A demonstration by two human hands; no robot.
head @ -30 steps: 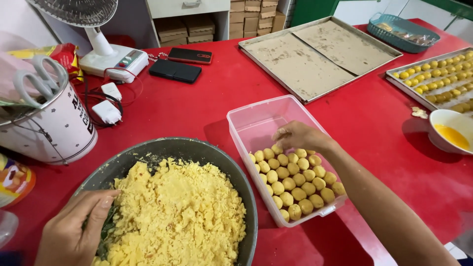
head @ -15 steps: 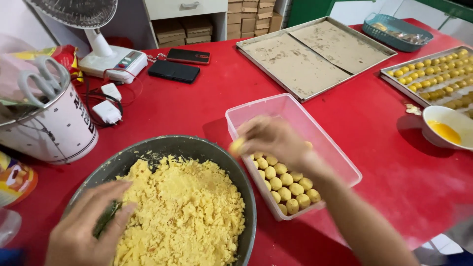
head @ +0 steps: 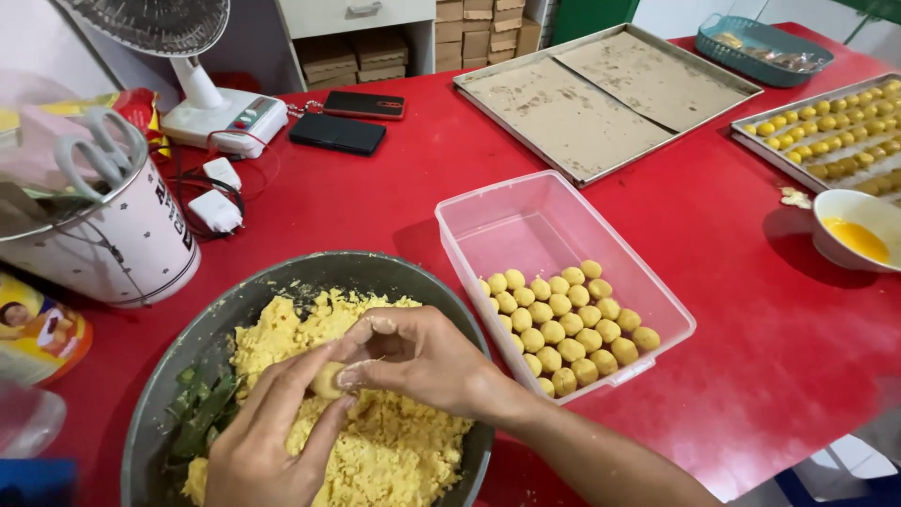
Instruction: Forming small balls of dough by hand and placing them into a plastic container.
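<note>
Both my hands meet over a dark metal bowl (head: pixel 282 277) full of crumbly yellow dough (head: pixel 394 451). My left hand (head: pixel 267 437) cups a small lump of dough (head: pixel 328 378) in its fingers. My right hand (head: pixel 418 357) presses on the same lump with its fingertips. Green leaves (head: pixel 202 408) lie at the bowl's left side. To the right stands a clear plastic box (head: pixel 526 225) holding several rows of small yellow dough balls (head: pixel 563 319) in its near half.
On the red table (head: pixel 741 310): a white tin with scissors (head: pixel 103 225), a fan base (head: pixel 225 117), two phones (head: pixel 343 131), a charger (head: pixel 216 202), a paper-lined tray (head: pixel 601 99), a tray of glazed balls (head: pixel 826 127), a bowl of egg yolk (head: pixel 859 230), a teal basket (head: pixel 760 42).
My right hand left the plastic box and moved left over the bowl. It now joins my left hand on a lump of dough.
</note>
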